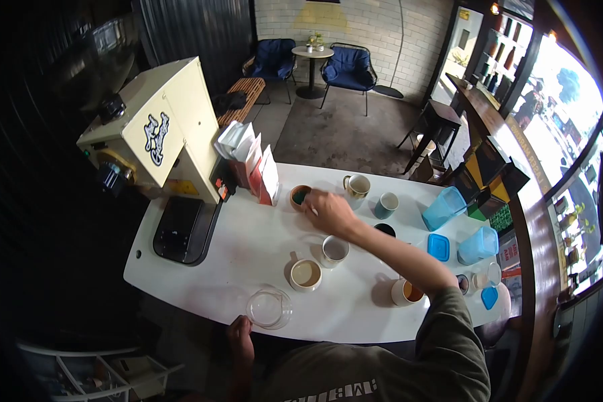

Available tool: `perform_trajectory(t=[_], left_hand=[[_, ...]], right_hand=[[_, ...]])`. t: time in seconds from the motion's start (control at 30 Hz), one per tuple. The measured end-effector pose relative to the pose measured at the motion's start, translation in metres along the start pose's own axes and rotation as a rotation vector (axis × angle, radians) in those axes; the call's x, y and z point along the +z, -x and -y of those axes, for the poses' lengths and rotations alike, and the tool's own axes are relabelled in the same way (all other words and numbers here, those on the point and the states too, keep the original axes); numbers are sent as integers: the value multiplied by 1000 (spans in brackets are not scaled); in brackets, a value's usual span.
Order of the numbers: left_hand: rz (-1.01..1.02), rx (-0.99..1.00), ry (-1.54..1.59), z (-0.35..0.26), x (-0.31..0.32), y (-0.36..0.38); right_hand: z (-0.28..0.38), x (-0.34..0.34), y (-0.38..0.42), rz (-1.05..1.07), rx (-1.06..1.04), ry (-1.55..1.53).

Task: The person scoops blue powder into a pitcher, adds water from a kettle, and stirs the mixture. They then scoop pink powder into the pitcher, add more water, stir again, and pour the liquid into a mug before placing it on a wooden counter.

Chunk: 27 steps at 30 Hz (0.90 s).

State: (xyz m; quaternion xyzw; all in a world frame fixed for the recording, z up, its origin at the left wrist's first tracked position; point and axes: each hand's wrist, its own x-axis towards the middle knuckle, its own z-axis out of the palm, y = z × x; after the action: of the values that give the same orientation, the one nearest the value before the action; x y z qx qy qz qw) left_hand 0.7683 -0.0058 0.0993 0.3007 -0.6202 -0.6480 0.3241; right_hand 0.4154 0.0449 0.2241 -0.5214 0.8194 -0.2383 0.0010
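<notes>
Olive-sleeved, the right arm stretches forward, fingers bent over a brown cup, their grip unclear.

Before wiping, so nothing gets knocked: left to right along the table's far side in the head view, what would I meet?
Cream machine, paper packets, brown cup, patterned mug, blue-green cup, farther blue container.

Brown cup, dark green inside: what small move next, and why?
Probably have the right hand secure a hold on the brown cup before lifting: the hand is at its rim, the cup seems to stand on the white table, and whether the grip is closed can't be seen.
</notes>
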Motion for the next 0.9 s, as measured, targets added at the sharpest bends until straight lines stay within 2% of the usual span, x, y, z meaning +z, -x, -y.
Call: perform_trajectory(t=[0.07,0.17,0.23,0.3,0.43,0.53,0.6,0.7,0.9], left_hand=[[5,25,138,4,9,-1],[95,60,70,7,22,-2],[138,24,52,-5,40,-2],[182,6,27,-5,51,5],[287,29,33,5,85,16],[280,-5,16,13,106,30],[227,-68,136,20,117,41],[256,-84,184,32,134,49],[279,-41,74,42,171,50]], right_hand=[[18,-16,40,39,-41,-133],[37,-44,104,14,-143,-350],[45,-54,146,-7,-101,-381],[45,-51,185,-143,0,-436],[31,-21,258,-191,254,-479],[36,-23,292,-181,252,-555],[39,-33,310,-174,236,-567],[40,-44,338,-179,253,-567],[30,-44,393,-194,340,-609]])
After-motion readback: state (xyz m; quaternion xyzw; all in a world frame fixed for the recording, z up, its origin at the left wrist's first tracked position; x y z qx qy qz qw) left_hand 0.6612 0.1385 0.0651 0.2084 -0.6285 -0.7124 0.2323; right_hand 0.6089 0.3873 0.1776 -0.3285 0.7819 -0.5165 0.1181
